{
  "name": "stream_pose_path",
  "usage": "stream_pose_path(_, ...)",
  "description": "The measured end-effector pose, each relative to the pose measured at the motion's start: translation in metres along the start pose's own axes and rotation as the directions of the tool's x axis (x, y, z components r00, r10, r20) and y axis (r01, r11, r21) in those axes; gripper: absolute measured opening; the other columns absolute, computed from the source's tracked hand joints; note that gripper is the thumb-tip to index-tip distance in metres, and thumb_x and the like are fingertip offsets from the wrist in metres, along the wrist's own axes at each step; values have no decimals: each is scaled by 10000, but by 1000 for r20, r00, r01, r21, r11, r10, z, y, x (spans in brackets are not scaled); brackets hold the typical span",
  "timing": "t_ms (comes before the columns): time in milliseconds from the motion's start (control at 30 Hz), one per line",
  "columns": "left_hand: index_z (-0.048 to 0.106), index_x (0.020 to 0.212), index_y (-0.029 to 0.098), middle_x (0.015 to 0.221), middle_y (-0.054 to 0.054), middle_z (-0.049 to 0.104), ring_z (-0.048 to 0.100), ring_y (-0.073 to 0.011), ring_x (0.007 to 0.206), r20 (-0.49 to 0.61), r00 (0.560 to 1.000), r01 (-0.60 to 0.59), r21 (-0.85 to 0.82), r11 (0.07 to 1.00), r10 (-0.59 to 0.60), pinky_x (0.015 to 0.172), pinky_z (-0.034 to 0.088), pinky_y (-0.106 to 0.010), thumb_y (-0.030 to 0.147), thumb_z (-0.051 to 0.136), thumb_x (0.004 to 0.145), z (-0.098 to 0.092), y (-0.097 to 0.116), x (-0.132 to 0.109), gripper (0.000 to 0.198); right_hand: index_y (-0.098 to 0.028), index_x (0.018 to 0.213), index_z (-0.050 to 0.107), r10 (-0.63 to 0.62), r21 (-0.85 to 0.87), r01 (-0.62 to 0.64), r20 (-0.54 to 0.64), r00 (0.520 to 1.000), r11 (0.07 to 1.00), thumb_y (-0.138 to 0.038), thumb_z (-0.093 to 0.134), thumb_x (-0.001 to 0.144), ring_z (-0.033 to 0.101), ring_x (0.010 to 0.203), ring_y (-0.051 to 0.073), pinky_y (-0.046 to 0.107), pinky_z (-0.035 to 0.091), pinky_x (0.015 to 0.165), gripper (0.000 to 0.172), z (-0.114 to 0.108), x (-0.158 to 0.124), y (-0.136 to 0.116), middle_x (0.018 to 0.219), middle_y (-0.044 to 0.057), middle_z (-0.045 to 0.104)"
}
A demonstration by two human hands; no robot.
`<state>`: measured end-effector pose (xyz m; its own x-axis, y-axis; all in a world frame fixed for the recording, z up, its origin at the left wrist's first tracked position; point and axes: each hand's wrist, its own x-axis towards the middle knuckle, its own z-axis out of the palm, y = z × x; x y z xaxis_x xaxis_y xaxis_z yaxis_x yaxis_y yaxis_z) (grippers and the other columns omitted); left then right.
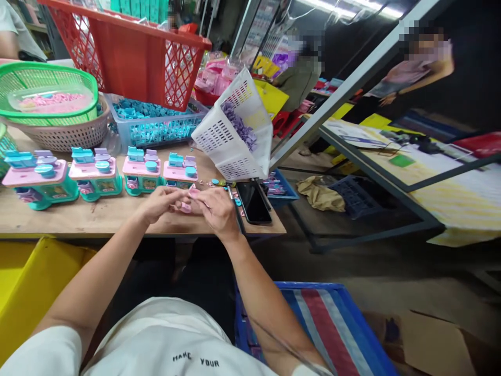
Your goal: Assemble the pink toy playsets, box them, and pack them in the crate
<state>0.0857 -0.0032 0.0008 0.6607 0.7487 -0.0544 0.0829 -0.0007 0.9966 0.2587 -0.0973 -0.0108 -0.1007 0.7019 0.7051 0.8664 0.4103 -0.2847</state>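
Note:
Over the table's front edge, my left hand [162,203] and my right hand [219,210] meet with fingertips pinched at a small pink plastic piece [193,191]. Just below the fingers is a second pink piece [185,208]; whether it is held or lies on the table I cannot tell. Behind and left of my hands stands a row of several toy kitchen sets, one of them the nearest toy set [180,172], with pink tops, teal bases and blue and purple parts. Small loose parts [219,183] lie beyond my right hand.
A black phone [253,202] lies at the table's right end. Behind are a tilted white basket [219,138] of purple parts, a clear crate [135,137] of blue parts, a red basket [129,62] and a green basket [47,73]. A metal post [336,99] rises at right; other people stand beyond.

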Motion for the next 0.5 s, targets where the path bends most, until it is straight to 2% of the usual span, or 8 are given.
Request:
stream_pose_path(33,725,960,124,882,-98,731,586,-125,658,-87,992,-83,42,996,86,540,404,-219,546,671,781,-9,4,1,461,-240,1035,736,25,-7,-25,-11,1000,1000,-288,528,1018,635,955,211,382,480,914,214,7,14,1,988,53,764)
stream_pose_path(67,716,1042,124,951,-111,740,619,-144,718,-188,965,-162,127,979,185,589,454,-235,519,643,818,-18,7,2,460,-239,1020,738,49,-21,-49,-20,999,999,-308,532,1018,626,954,213,379,461,912,218,15,28,3,972,53,761)
stream_pose_path(133,678,1153,116,1049,-128,738,661,-178,849,-330,863,-254,369,894,381,738,525,-286,405,568,889,-30,10,6,407,-235,972,744,82,-72,-83,-21,996,994,-338,566,1004,609,966,219,382,416,917,208,30,52,8,935,54,754)
stream_pose_path(167,660,1187,108,1096,-139,731,669,-194,922,-342,821,-261,489,833,457,825,534,-316,334,523,910,-34,8,8,383,-234,954,747,89,-99,-90,-12,996,991,-342,591,992,600,980,223,388,390,928,194,38,61,10,925,54,752)
stream_pose_path(233,632,1227,95,1175,-160,710,660,-219,1042,-284,792,-236,674,700,540,953,512,-365,203,446,910,-38,3,13,383,-238,940,748,79,-131,-75,25,997,988,-322,624,975,584,1008,229,405,336,954,154,50,72,14,926,47,758)
stream_pose_path(333,566,1319,81,1190,-163,704,637,-243,1093,-170,825,-186,819,543,539,979,503,-392,89,397,861,-41,-7,18,488,-249,918,742,46,-133,-35,84,995,991,-284,611,983,566,1050,236,430,273,979,151,60,76,19,944,33,773)
stream_pose_path(433,497,1391,70,1195,-168,697,622,-274,1097,-91,842,-183,879,440,532,938,516,-401,58,389,820,-40,-11,19,581,-251,936,738,38,-174,-12,146,989,985,-298,574,1003,559,1086,240,443,251,998,183,53,82,19,957,35,775)
stream_pose_path(500,506,1376,78,1203,-181,681,619,-301,1089,-34,818,-215,908,360,574,917,519,-421,68,379,805,-38,-9,15,586,-242,941,734,16,-220,37,233,972,975,-333,551,1015,565,1097,231,437,260,1011,217,44,88,13,952,38,769)
